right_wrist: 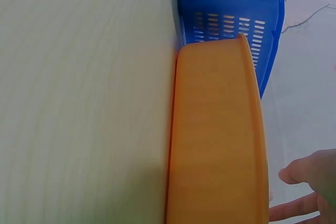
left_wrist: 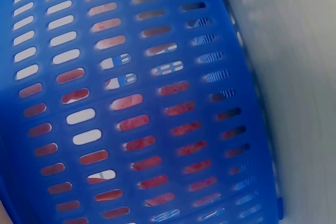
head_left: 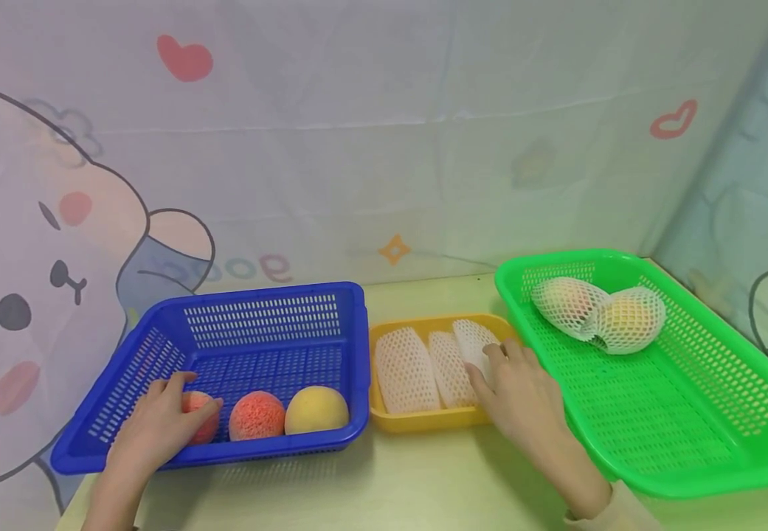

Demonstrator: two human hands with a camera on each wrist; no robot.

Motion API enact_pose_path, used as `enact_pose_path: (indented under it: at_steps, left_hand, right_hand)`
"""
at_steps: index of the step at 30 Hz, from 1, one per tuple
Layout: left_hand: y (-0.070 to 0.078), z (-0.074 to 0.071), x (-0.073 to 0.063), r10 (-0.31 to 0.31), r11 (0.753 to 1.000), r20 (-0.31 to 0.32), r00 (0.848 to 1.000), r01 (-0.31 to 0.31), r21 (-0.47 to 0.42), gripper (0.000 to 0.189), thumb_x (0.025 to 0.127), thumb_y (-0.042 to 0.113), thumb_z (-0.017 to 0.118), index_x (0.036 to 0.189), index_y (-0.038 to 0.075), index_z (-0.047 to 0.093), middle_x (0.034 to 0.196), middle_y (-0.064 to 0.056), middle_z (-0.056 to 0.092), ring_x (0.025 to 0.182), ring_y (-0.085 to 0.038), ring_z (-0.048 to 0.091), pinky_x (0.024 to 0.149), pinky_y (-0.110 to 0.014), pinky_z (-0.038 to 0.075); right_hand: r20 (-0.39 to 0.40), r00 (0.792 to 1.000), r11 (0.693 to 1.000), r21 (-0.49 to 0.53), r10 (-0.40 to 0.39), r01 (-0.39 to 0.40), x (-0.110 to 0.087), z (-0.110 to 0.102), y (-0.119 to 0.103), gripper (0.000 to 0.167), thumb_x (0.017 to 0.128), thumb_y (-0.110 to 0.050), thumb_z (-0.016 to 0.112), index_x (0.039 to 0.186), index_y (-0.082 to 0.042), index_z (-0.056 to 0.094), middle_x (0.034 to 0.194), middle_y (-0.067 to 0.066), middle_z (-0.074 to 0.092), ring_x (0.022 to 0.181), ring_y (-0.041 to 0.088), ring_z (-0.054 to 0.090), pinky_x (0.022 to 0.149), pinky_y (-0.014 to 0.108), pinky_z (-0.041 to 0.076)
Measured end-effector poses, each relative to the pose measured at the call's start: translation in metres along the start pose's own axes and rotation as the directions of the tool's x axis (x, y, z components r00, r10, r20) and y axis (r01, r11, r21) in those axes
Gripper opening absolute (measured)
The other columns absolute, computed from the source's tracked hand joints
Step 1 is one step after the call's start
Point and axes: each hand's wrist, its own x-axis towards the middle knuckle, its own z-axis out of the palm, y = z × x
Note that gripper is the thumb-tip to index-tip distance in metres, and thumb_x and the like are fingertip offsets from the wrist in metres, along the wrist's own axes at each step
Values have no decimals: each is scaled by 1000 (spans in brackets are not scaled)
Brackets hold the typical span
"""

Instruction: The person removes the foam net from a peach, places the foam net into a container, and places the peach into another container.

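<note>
In the head view, my left hand (head_left: 151,424) is at the left front of a blue basket (head_left: 271,291), its thumb and fingers around a red peach (head_left: 204,431) that it partly hides. Beside that peach sit another red peach (head_left: 257,417) and a yellow peach (head_left: 317,411). My right hand (head_left: 523,391) reaches over the right side of a yellow tray (head_left: 423,422), its fingertips at a white foam net sleeve (head_left: 473,341). In the right wrist view, thumb and fingers stand apart at the tray's rim. Two more foam net sleeves (head_left: 406,372) lie there.
A green basket (head_left: 649,420) stands at the right, with two net-wrapped peaches (head_left: 569,302) in its back part. The containers stand on a pale table (head_left: 384,487). Behind them hangs a printed cloth (head_left: 357,162).
</note>
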Motion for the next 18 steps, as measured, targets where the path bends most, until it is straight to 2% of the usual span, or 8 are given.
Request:
enact_pose_path:
  at_steps: [6,10,14,18]
  left_hand:
    - [1,1,-2,17,1000,-33,999,-17,1,81,89,54,54,141,-5,34,132,-39,38,117,-57,41,86,-71,40]
    - [3,4,-2,47,999,-116,992,-46,8,77,90,50,56,139,-7,36,131,-38,40,117,-55,42,86,-70,40]
    - [5,7,-6,78,997,-239,968,-80,1,71,90,43,59,138,-6,39,132,-37,42,119,-55,41,88,-71,38]
    - [5,10,-9,90,995,-358,929,-97,-3,62,91,36,60,136,-3,43,130,-35,45,117,-54,44,87,-69,38]
  right_hand:
    - [-40,999,1000,3,-17,17,0,-2,0,42,89,-33,63,116,-1,62,107,17,62,90,33,58,54,42,50]
    - [-44,999,1000,-1,-21,21,0,-3,-1,41,89,-32,64,117,-2,62,108,15,62,89,32,58,53,40,49]
    - [-56,998,999,1,-33,33,0,-4,-1,40,89,-32,64,116,-3,62,106,14,62,88,31,58,52,39,48]
    - [-72,996,999,0,-51,51,0,-5,0,40,88,-31,65,116,-3,62,105,13,62,86,30,58,49,37,47]
